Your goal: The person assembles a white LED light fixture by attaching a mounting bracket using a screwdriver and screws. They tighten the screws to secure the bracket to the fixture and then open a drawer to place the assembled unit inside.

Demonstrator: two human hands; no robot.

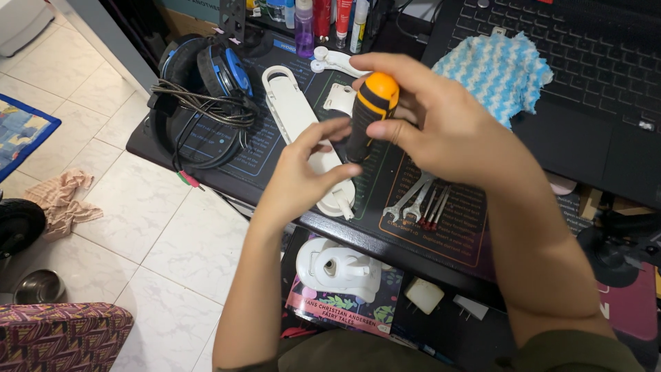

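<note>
My right hand point(441, 127) grips a screwdriver point(370, 110) with an orange and black handle, held upright over the black desk mat point(441, 227). My left hand point(303, 172) has its fingers closed around the lower end of the screwdriver, where the tip is hidden. Under both hands lies a long white plastic housing point(292, 114), flat on the mat. More white plastic pieces point(334, 62) lie just beyond it.
Blue and black headphones point(203, 89) with coiled cable sit at the left of the mat. Small wrenches and driver bits point(420, 200) lie on the right. A blue-white knitted cloth point(496, 69) rests on a laptop point(592, 76). Bottles point(306, 24) stand behind. A white part point(337, 269) sits on a book below.
</note>
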